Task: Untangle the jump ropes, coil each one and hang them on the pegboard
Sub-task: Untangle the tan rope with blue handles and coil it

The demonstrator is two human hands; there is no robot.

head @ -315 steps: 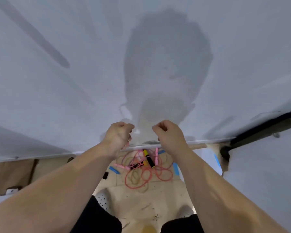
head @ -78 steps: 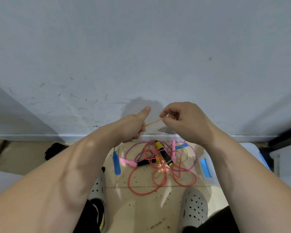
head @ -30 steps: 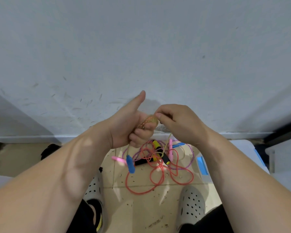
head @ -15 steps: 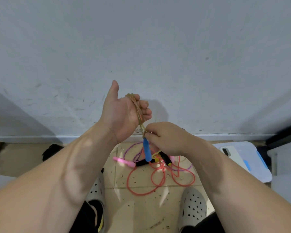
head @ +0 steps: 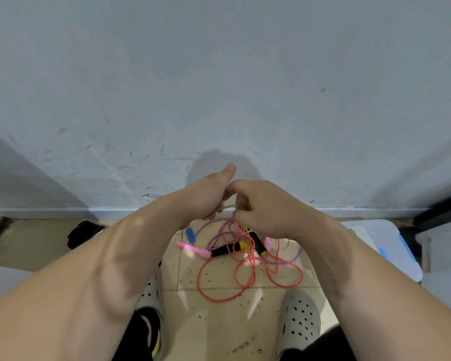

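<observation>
Gripping a thin tan braided rope (head: 229, 206), both hands' fingers (head: 241, 196) clench above tangled glossy cords (head: 245, 267).

A tan braided rope (head: 231, 206) stretched taut, held above the floor, blue handle (head: 190, 234) dangling. Below lay a tangle: red rope (head: 220, 295), purple rope (head: 284, 261), pink handle (head: 193, 249), black-yellow handles (head: 229, 249).

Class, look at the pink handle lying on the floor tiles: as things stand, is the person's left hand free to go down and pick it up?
Probably not yet. The left hand is closed on the tan rope shared with the right hand. Nothing covers the pink handle, but it lies well below.
</observation>
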